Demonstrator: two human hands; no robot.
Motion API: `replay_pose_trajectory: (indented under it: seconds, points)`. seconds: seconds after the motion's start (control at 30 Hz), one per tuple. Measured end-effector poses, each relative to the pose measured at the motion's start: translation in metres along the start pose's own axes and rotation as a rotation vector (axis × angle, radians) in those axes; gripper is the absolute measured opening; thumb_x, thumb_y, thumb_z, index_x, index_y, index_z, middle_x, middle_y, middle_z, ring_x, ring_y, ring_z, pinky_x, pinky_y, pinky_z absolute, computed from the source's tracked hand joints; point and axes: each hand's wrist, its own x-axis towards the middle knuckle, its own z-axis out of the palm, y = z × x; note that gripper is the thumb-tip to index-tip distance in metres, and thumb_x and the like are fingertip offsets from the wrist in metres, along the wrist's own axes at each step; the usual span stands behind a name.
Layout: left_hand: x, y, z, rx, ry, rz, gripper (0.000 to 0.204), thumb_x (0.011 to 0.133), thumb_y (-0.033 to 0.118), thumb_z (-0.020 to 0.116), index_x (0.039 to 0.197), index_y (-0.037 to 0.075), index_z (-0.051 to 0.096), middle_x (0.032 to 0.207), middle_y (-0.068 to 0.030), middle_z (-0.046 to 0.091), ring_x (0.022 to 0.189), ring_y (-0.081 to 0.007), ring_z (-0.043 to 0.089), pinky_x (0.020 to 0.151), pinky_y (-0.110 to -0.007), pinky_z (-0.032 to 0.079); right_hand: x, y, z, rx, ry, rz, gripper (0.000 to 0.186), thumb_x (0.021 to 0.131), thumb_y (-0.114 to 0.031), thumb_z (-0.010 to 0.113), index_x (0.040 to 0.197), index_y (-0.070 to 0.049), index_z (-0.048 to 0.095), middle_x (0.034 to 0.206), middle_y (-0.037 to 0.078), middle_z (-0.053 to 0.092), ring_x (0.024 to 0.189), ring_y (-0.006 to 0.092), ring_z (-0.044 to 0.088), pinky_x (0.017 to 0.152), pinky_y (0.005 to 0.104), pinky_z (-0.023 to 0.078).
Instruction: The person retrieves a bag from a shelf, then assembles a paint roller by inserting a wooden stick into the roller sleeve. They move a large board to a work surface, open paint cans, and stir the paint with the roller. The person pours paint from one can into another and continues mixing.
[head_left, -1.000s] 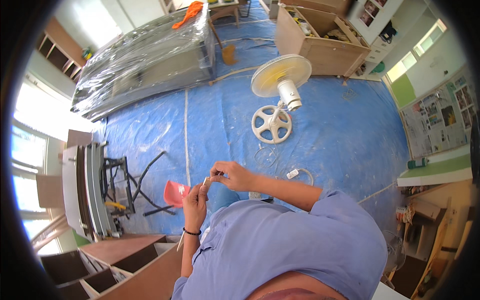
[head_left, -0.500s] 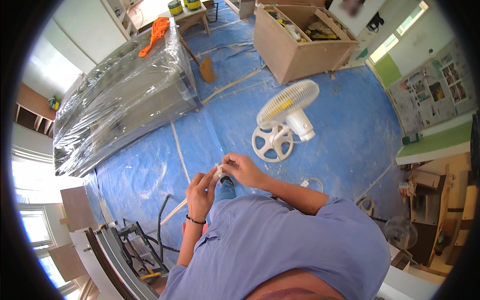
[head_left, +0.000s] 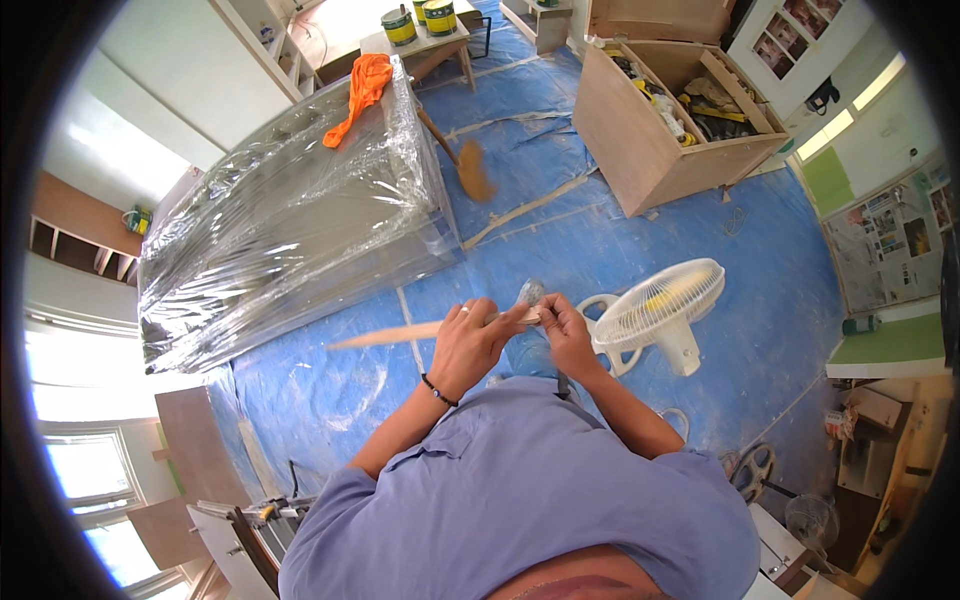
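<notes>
My left hand (head_left: 468, 345), with a dark beaded bracelet at the wrist, is closed round a long, thin wooden strip (head_left: 392, 335). The strip's far part sticks out to the left and is smeared by motion. My right hand (head_left: 566, 330) pinches the strip's other end, close beside the left fingertips. Both hands are in front of my body, above the blue floor sheet (head_left: 340, 400). A grey shoe (head_left: 531, 291) shows just beyond the fingers. What exactly the fingertips do at the strip's end is too small to make out.
A white fan (head_left: 660, 305) stands on the floor to my right. Clear plastic wraps a large cabinet (head_left: 290, 240) at left, with an orange cloth (head_left: 362, 92) on it. An open wooden chest (head_left: 650, 150) holds tools. Paint cans (head_left: 399, 27) sit on a far table.
My view has shifted, so the surroundings sit further right or lower. The strip has swung from pointing down beside my left forearm to pointing out left. Both hands stay close together on it.
</notes>
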Motion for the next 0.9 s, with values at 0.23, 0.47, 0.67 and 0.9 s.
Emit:
replay_pose_trajectory:
  seconds: [0.23, 0.47, 0.67, 0.9]
  points:
    - [0.163, -0.094, 0.019, 0.191, -0.026, 0.272, 0.034, 0.095, 0.029, 0.072, 0.129, 0.027, 0.076, 0.09, -0.0014, 0.055, 0.085, -0.0195, 0.059, 0.077, -0.035, 0.044, 0.142, 0.019, -0.036, 0.383, 0.026, 0.182, 0.019, 0.113, -0.02, 0.051, 0.109, -0.002, 0.057, 0.096, 0.003, 0.064, 0.091, 0.0115, 0.063, 0.089, 0.029, 0.05]
    - [0.3, -0.149, 0.034, -0.055, -0.114, 0.111, 0.033, 0.098, 0.032, 0.071, 0.13, 0.023, 0.076, 0.091, -0.0043, 0.059, 0.084, -0.023, 0.062, 0.08, -0.038, 0.049, 0.291, 0.027, -0.09, -0.053, -0.05, 0.138, 0.025, 0.113, -0.023, 0.051, 0.102, -0.004, 0.062, 0.093, 0.002, 0.067, 0.085, 0.0125, 0.061, 0.08, 0.0314, 0.052]
    - [0.392, -0.198, 0.076, -0.283, -0.265, 0.064, 0.037, 0.098, 0.032, 0.072, 0.133, 0.02, 0.074, 0.091, -0.0077, 0.061, 0.085, -0.028, 0.064, 0.079, -0.042, 0.051, 0.377, 0.013, -0.112, 0.099, 0.27, 0.059, 0.017, 0.109, -0.015, 0.059, 0.109, -0.002, 0.07, 0.102, 0.005, 0.071, 0.087, 0.0127, 0.066, 0.081, 0.0298, 0.054]
    - [0.546, -0.269, 0.12, -0.59, -0.48, 0.102, 0.039, 0.099, 0.037, 0.073, 0.127, 0.01, 0.075, 0.098, -0.0136, 0.067, 0.091, -0.0354, 0.067, 0.081, -0.046, 0.052, 0.506, 0.021, -0.168, 0.257, 0.346, 0.015, 0.01, 0.096, -0.002, 0.076, 0.106, -0.001, 0.075, 0.107, 0.007, 0.072, 0.091, 0.0128, 0.069, 0.082, 0.0283, 0.056]
